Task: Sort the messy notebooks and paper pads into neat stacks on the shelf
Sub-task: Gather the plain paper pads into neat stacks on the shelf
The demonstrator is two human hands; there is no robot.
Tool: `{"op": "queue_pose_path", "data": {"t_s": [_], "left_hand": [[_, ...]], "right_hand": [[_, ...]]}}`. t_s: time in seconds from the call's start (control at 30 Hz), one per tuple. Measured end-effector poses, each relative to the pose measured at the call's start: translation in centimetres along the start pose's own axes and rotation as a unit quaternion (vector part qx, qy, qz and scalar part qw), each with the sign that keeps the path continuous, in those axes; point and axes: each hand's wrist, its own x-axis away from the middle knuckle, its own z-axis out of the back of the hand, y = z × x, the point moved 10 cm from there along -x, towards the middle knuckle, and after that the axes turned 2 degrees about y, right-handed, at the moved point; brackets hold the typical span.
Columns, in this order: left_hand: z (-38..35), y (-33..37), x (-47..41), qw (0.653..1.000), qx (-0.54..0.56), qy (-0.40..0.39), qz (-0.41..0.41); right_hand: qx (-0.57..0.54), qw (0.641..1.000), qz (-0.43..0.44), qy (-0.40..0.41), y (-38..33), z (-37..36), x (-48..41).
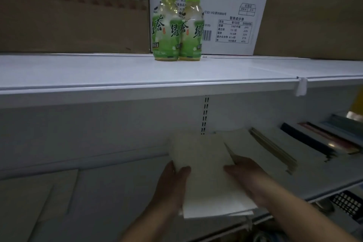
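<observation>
A stack of pale paper pads [206, 167] lies on the lower white shelf [125, 186], its near end past the shelf's front edge. My left hand [172, 179] grips its left side, thumb on top. My right hand [245, 175] lies on its right side, fingers across the top sheet. More pale pads [253, 143] lie just right of it. Further right is a tan-edged stack [275, 149], then dark-covered notebooks [310, 141] lying slanted.
Flat grey sheets [39, 198] lie on the lower shelf's left part. The upper shelf [117, 76] carries two green tea bottles [176, 27] in front of cardboard boxes [68, 12] and a white printed box [231, 6]. A black mesh basket [347, 202] sits below right.
</observation>
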Motion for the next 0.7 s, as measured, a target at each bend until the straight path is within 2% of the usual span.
{"op": "queue_pose_path", "data": {"t_s": [0.13,0.27,0.33,0.5,0.6,0.7], "left_hand": [[-0.6,0.2,-3.0,0.997,-0.072,-0.003,-0.003],[-0.4,-0.6,-6.2,0.979,-0.203,0.015,-0.028],[-0.5,-1.5,-7.4,0.973,-0.227,0.023,-0.027],[-1.2,-4.6,-8.5,1.000,-0.017,0.005,0.016],[-1.2,-5.9,-8.9,0.998,0.038,0.017,0.038],[-1.1,-6.0,-8.5,0.998,0.030,0.023,0.044]], "right_hand": [[0.082,0.996,0.015,0.026,-1.4,0.3,-4.0],[0.139,0.990,0.009,0.031,-1.3,0.2,-7.6],[0.181,0.983,0.009,0.031,-1.2,-0.2,-9.4],[0.345,0.939,0.010,-0.007,-0.1,-2.3,-11.3],[0.335,0.941,0.043,-0.026,0.4,-2.8,-11.6],[0.314,0.947,0.063,-0.032,1.0,-2.5,-11.4]]}}
